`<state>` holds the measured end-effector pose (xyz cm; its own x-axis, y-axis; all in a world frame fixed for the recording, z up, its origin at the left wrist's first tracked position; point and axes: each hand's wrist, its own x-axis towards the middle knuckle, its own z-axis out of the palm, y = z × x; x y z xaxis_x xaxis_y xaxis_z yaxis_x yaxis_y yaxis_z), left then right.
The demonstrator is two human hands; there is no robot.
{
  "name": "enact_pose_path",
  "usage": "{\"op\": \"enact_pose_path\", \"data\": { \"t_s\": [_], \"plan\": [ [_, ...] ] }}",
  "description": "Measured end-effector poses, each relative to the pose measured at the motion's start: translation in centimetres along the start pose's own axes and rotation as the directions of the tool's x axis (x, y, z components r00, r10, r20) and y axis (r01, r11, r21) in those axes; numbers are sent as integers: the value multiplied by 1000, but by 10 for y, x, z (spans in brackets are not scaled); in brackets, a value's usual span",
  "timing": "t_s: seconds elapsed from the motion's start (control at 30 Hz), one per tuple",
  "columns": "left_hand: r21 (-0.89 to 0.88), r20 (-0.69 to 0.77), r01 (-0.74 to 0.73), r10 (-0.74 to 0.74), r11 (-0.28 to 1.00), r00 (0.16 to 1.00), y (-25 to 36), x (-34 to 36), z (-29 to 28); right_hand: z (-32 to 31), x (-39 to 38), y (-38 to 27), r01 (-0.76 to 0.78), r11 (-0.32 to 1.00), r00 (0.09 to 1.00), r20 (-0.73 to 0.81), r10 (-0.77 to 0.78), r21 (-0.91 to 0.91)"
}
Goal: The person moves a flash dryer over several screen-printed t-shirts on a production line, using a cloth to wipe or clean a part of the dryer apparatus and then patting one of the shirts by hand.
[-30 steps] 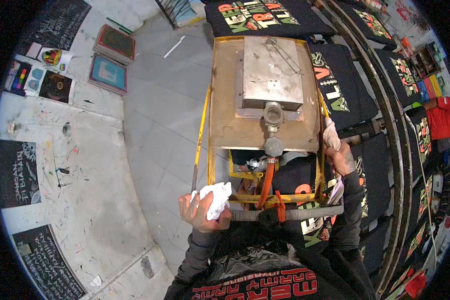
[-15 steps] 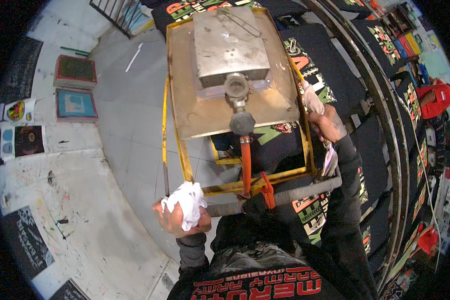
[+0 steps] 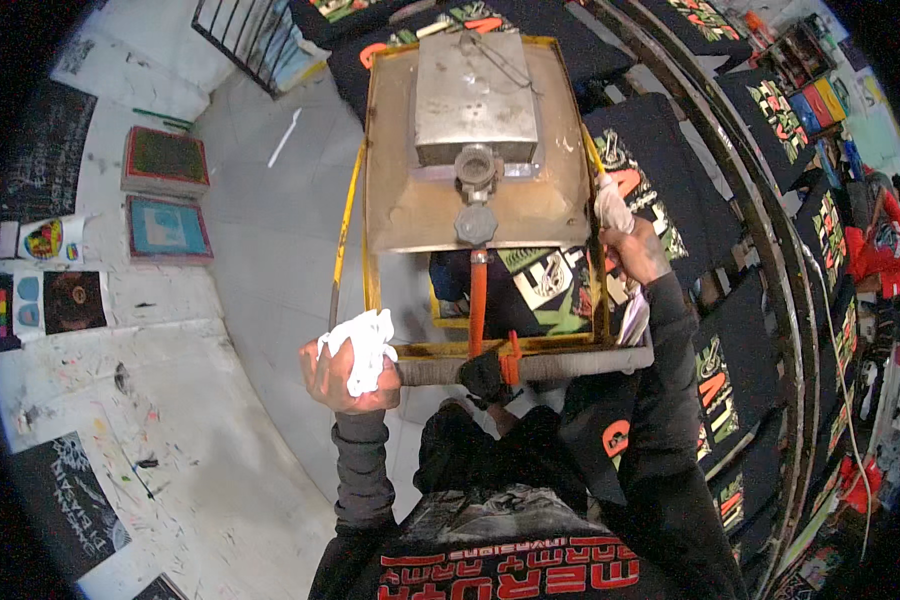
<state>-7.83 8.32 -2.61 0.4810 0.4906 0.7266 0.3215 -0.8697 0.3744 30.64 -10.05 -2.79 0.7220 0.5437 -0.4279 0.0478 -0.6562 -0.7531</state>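
Note:
In front of me is a metal heater (image 3: 560, 205) with a box-shaped top, mounted in a yellow frame (image 3: 372, 285). An orange hose (image 3: 478, 300) runs from its round valve knob (image 3: 476, 225) toward the near side. My left hand (image 3: 332, 378) is closed on a white cloth (image 3: 368, 345) at the left end of the wrapped grey handlebar (image 3: 570, 364). At the frame's right side, my right hand (image 3: 640, 252) closes round a pale cloth wrapping (image 3: 612, 205) on a yellow rod. A strip of shiny cloth (image 3: 634, 322) hangs below it.
Black printed shirts (image 3: 660, 190) lie in rows on the right, beside long dark metal rails (image 3: 770, 200). A paint-stained white surface (image 3: 200, 440) runs along the left, with framed screens (image 3: 168, 228) by the wall. A person in red (image 3: 885, 245) stands far right.
The heater and frame have swung round to sit straighter, and the handlebar is more level. Both hands keep their hold. More of a printed shirt shows beneath the frame.

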Motion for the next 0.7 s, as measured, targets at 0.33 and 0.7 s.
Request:
{"op": "enact_pose_path", "data": {
  "t_s": [0.33,0.7],
  "plan": [
    [-123,107,55,-42,991,993,-96,60,19,48,12,-31,-1,968,991,-128,34,252],
    [-242,168,-75,117,967,979,-180,154,75,77,58,-52,-64,957,942,-299,151,283]
  ]
}}
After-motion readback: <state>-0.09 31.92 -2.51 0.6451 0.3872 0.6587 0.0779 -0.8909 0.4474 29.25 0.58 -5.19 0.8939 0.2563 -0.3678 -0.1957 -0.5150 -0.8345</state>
